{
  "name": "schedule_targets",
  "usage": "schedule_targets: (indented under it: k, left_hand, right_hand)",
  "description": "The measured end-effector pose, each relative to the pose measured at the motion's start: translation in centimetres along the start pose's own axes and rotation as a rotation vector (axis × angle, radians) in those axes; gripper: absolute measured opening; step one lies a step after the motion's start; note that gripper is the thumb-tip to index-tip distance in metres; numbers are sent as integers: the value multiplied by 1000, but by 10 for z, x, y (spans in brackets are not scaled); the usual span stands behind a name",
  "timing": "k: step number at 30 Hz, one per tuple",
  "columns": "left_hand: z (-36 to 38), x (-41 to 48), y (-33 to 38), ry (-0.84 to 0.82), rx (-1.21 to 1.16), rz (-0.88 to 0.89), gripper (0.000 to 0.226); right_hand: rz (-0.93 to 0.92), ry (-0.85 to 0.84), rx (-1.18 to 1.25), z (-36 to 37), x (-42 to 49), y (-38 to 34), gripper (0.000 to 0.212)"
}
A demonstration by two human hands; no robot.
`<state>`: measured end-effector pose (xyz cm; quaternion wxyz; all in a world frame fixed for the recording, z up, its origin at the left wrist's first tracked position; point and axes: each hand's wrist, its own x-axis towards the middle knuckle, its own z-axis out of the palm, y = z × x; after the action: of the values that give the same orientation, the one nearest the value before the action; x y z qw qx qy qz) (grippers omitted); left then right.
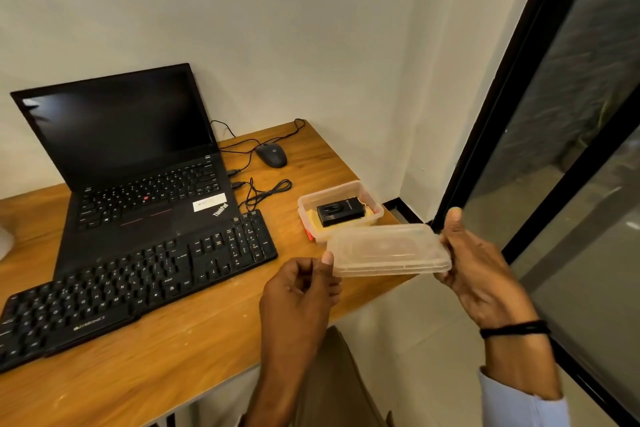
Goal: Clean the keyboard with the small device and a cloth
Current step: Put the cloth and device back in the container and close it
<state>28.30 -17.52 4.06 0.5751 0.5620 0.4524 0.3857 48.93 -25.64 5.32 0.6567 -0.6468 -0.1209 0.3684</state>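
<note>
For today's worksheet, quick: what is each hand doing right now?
Left hand: fingers curled, thumb against the lid; grip unclear.
Right hand: holds the lid's other end.

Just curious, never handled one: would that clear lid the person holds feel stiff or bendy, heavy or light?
Probably light: the lid is thin clear plastic, and the right hand holds it by one end. Likely somewhat bendy, being so thin and wide. Its smooth surface may be slippery.

Head-worn view; forward-down, near the desk [207,340]
</note>
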Motion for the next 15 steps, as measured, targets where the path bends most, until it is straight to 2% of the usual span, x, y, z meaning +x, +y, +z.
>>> schedule_targets:
  k: [2, 3, 7, 9, 10, 13, 15]
  left_hand:
    - [5, 0, 13, 26, -94, 23, 20]
    - [7, 1, 19, 32, -141, 36, 18]
    - [8, 24, 32, 7, -163, 6, 40]
    - [5, 44, 32, -38, -81, -37, 48]
    - [6, 55, 31, -53, -27, -54, 48]
    - [15, 91, 19, -17, 133, -86, 42]
    - [24, 109, 9, 6, 224, -92, 38]
  right_hand:
    - [-43, -106, 95, 0, -3, -7, 32]
    - [-74, -152, 126, 3, -2, -10, 31]
    - [-136, -209, 86, 16, 30, -14, 52]
    - [-131, -180, -44, 25, 61, -12, 67]
    - [-151, -151, -136, 31, 77, -11, 66]
    - [-301, -40, -501, 58, 120, -9, 44]
    - [-358, 13, -683, 76, 138, -7, 39]
